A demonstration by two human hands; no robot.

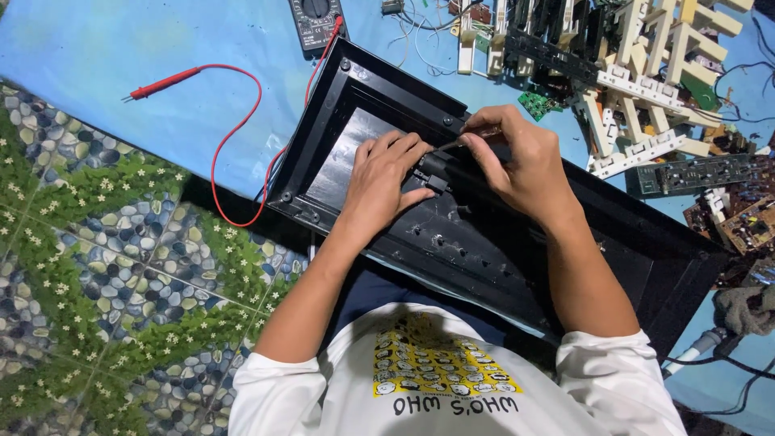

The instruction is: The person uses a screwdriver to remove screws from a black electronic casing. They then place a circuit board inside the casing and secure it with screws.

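Note:
A long black plastic casing (484, 250) lies slantwise on my lap and the blue cloth, its inside facing up. My left hand (386, 182) pinches a small black part (434, 171) against the casing's inner wall. My right hand (517, 157) grips a thin screwdriver (452, 144) whose tip points at that small part. Both hands sit close together near the casing's middle.
A multimeter (316, 20) lies at the top with a red probe and lead (234, 121) looping over the blue cloth (105, 48). White keyboard key strips and circuit boards (646, 89) pile up at the upper right. A pebble-and-grass patterned floor (97, 282) spreads on the left.

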